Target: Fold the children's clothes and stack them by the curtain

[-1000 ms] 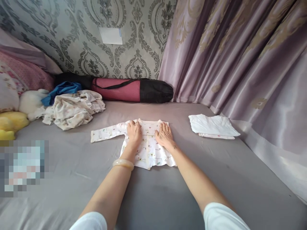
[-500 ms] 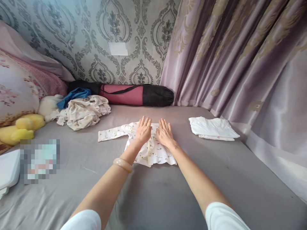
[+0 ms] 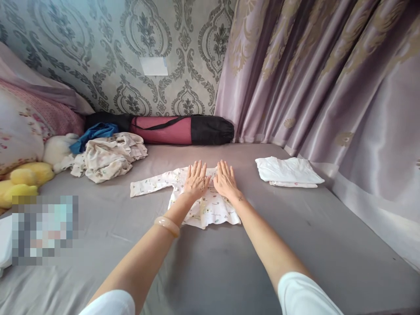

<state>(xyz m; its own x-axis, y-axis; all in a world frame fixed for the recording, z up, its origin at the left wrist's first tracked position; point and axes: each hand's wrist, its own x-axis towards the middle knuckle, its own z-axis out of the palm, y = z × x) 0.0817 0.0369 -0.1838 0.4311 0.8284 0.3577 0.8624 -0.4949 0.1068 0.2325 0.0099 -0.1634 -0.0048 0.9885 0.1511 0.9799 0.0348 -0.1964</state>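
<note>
A small white baby shirt (image 3: 210,209) with a scattered print lies spread on the grey bed sheet. One of its sleeves (image 3: 151,183) stretches out to the left; the other sleeve does not show. My left hand (image 3: 197,180) rests flat on the upper part of the shirt, fingers extended, a pale bangle (image 3: 167,225) round that forearm. Beside it my right hand (image 3: 225,180) also lies flat, palm down, over the shirt's upper right side. The hands are close together and cover part of the chest and neckline.
Folded white cloth (image 3: 289,171) lies to the right near the curtain (image 3: 282,74). Back left is a crumpled heap of printed clothes (image 3: 108,155) with a blue cloth (image 3: 93,136), near yellow plush (image 3: 28,177). A red and black roll bag (image 3: 164,130) lies along the wall. A blurred patch covers something at left.
Both hands stay flat on the shirt, with hardly any shift. The camera view has turned slightly right, so the surroundings sit further left.
</note>
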